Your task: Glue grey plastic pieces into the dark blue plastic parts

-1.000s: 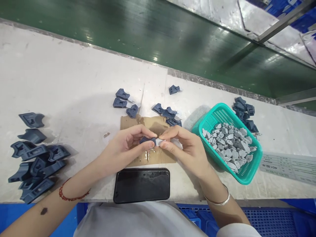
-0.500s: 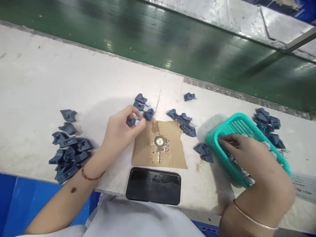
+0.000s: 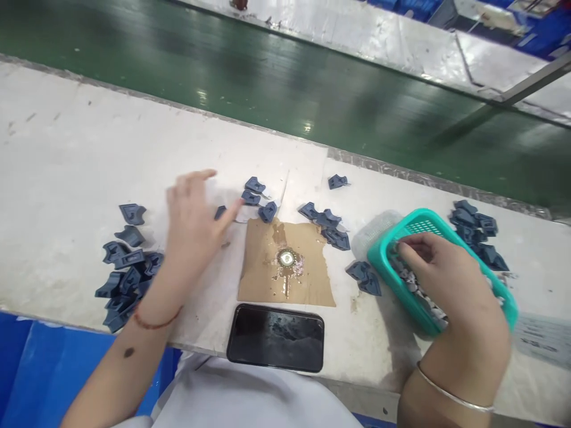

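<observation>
My left hand (image 3: 194,226) is over the white table with its fingers spread and nothing held, left of the brown cardboard (image 3: 263,273). A dark blue part (image 3: 220,212) lies partly hidden beside its thumb. Close by are several more blue parts, one of them (image 3: 268,212) at the cardboard's top edge. My right hand (image 3: 439,267) reaches into the green basket (image 3: 388,276), which holds small white and grey pieces (image 3: 417,289). Its thumb and index finger are pressed together around something small at the basket's left end, too hidden to name.
A black phone (image 3: 275,337) lies below the cardboard. Blue parts form a pile at left (image 3: 129,279), a pile at right (image 3: 473,223) and small groups between cardboard and basket. Beyond the table's far edge runs a green surface (image 3: 267,77).
My left hand has opened and moved left, away from the blue parts near the cardboard. My right hand has lifted slightly within the basket, its fingertips now pinched. The view has shifted a little.
</observation>
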`<state>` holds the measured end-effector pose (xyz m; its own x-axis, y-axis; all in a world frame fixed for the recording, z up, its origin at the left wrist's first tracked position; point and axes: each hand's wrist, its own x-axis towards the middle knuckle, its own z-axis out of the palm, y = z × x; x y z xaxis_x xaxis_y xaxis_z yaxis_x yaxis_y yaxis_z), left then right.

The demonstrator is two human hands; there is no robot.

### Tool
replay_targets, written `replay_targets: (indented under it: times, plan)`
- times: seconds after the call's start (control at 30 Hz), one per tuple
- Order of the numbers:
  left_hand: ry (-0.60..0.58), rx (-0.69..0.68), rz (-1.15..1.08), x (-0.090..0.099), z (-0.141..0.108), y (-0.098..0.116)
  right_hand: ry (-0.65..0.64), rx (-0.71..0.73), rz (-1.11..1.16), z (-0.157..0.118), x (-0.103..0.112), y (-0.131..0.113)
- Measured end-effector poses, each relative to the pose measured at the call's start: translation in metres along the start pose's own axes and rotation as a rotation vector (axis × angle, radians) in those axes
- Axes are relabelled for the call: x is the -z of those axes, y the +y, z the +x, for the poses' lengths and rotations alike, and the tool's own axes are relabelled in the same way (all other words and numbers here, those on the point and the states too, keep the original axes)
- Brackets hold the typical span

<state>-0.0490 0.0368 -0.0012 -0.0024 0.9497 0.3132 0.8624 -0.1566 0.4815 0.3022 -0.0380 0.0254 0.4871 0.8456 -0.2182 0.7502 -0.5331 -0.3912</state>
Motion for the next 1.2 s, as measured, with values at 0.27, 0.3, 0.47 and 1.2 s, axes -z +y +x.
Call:
replay_targets:
  times: [0.27, 0.3, 0.47, 1.2]
  plan:
    - [-0.124, 0.325, 0.376, 0.065, -0.006, -0.069, -0.025, 0.166, 0.714, -0.008, 0.0, -0.001]
    - [-0.162, 0.358, 0.398, 0.067, -0.006, -0.074, -0.048, 0.189, 0.79, -0.009, -0.002, -0.003]
    - [-0.224, 0.439, 0.35, 0.063, 0.011, -0.076, -0.217, 0.234, 1.054, -0.013, -0.009, -0.014]
    - [-0.132, 0.184, -0.867, 0.03, 0.006, 0.033, -0.58, 0.248, 1.112, -0.047, -0.087, -0.063]
